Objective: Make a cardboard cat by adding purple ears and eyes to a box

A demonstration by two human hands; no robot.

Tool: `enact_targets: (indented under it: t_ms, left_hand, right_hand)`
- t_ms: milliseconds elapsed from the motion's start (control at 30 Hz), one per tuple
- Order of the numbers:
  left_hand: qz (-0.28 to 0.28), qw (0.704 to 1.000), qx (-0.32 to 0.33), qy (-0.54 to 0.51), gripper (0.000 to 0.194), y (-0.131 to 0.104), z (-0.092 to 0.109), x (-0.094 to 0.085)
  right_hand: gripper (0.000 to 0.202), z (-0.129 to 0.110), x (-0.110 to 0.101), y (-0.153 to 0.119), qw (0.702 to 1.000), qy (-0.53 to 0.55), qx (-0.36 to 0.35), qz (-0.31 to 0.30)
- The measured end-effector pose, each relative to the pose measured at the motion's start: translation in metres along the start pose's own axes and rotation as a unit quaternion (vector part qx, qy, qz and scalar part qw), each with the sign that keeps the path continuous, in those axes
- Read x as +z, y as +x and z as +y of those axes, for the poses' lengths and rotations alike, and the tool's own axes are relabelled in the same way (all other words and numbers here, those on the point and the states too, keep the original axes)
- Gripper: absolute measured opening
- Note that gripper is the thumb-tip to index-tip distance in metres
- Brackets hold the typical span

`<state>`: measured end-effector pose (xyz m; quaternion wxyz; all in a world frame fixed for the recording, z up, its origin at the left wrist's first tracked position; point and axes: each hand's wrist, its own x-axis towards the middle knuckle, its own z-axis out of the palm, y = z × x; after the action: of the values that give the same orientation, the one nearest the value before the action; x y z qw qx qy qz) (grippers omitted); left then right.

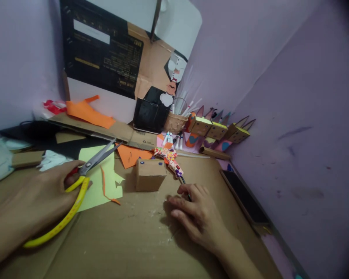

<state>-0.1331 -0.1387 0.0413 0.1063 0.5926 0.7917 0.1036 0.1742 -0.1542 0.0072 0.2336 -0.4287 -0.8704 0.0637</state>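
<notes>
On the left, my left hand (50,193) is wrapped round the handles of the yellow-handled scissors (97,157), whose blades are a little apart over pale green paper (90,190). My right hand (193,209) is above the cardboard, right of centre, its fingers bent and apart over a dark cord; nothing is seen held in it. A small cardboard box (149,176) with two blue dots on its top edge stands between the hands. Behind it lies a floral-patterned glue gun (170,159). A thin orange strip (104,186) rests on the green paper.
Orange paper (132,155) lies behind the small box. Farther back are a large opened carton (104,54), a black box (151,112), a basket (176,123) of sticks and several decorated boxes (202,126). A dark phone-like slab (246,199) lies along the right edge.
</notes>
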Motion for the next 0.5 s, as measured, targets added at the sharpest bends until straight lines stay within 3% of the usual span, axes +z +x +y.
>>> enact_targets:
  t_ms: [300,500]
  left_hand:
    - [-0.010,1.000,0.010,0.000,0.032,-0.0041,0.0068,-0.0049]
    - [-0.018,1.000,0.002,0.012,0.036,-0.0045,0.0091,-0.0069]
  right_hand:
    - [0.028,-0.0003,0.0049,0.0039,0.997,-0.015,-0.018,-0.079]
    - [0.022,-0.0036,0.0066,0.0059,0.996,0.012,-0.005,-0.085]
